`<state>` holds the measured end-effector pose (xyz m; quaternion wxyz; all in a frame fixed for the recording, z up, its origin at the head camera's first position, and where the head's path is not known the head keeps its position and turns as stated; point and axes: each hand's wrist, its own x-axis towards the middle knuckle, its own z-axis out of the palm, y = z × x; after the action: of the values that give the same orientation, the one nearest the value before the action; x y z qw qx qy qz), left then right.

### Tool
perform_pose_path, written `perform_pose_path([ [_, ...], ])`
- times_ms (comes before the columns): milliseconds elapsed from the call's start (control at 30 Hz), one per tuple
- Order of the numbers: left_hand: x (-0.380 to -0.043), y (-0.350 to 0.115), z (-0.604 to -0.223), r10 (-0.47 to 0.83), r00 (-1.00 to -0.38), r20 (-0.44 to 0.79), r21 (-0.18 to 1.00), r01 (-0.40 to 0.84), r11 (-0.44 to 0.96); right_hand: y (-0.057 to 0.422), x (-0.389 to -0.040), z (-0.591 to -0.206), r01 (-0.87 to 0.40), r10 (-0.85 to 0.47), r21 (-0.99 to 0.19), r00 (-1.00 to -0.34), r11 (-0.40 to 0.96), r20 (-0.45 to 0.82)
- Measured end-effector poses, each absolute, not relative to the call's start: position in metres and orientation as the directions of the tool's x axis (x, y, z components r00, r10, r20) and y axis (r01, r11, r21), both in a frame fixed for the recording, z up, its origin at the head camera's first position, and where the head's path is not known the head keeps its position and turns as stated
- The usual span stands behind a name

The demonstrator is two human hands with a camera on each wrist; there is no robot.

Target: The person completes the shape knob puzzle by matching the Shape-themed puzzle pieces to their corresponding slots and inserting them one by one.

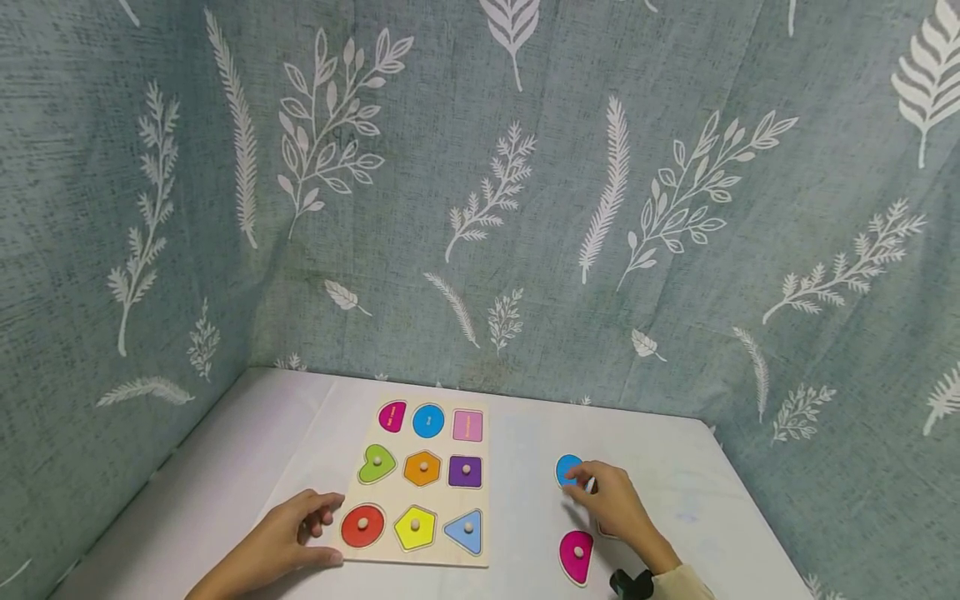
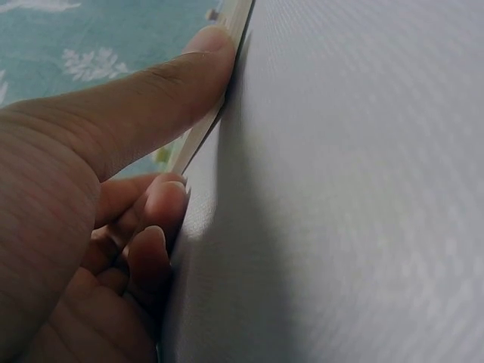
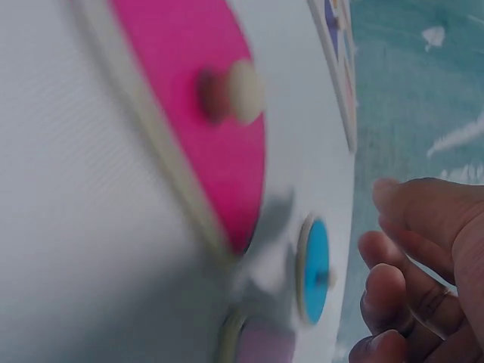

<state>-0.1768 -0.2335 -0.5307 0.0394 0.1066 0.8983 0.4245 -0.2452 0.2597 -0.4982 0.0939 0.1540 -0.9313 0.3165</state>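
Observation:
A wooden shape puzzle board (image 1: 438, 496) lies on the table. Its lower two rows hold knobbed pieces, among them a red circle (image 1: 363, 527) and a yellow pentagon (image 1: 416, 528); the top row shows printed recesses without knobs. My left hand (image 1: 288, 533) rests against the board's left edge, thumb by the near corner and fingers loosely bent. Over the loose pieces hovers my right hand (image 1: 611, 500), fingers apart with nothing between them, beside a blue circle piece (image 3: 314, 272). Nearer me is a magenta half-circle piece (image 1: 576, 557). A pinkish piece (image 3: 265, 344) is mostly hidden beneath the right hand.
The white table (image 1: 315, 442) meets a grey-green leaf-patterned curtain (image 1: 420, 208) at the back and both sides. A black device (image 1: 632, 585) sits at the right wrist. Bare tabletop separates the board from the loose pieces.

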Motion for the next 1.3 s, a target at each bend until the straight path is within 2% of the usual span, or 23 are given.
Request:
perform_pose_path([
  [233,-0.177,-0.232,-0.532,0.213,-0.977,0.006,0.773,0.139,0.619,0.288,-0.228,-0.505,-0.165,-0.066,-0.585,-0.98,0.794,0.186],
  [367,-0.176,-0.23,-0.532,0.185,-0.983,-0.017,0.77,0.105,0.629,0.302,-0.22,-0.51,-0.105,-0.009,-0.584,-0.986,0.805,0.164],
  [767,-0.177,-0.23,-0.532,0.182,-0.983,-0.003,0.766,0.115,0.633,0.319,-0.214,-0.519,0.0,0.075,-0.592,-0.992,0.806,0.102],
  [1300,-0.179,-0.23,-0.533,0.179,-0.984,-0.007,0.769,0.11,0.63,0.324,-0.217,-0.526,0.012,0.083,-0.594,-0.992,0.804,0.093],
])
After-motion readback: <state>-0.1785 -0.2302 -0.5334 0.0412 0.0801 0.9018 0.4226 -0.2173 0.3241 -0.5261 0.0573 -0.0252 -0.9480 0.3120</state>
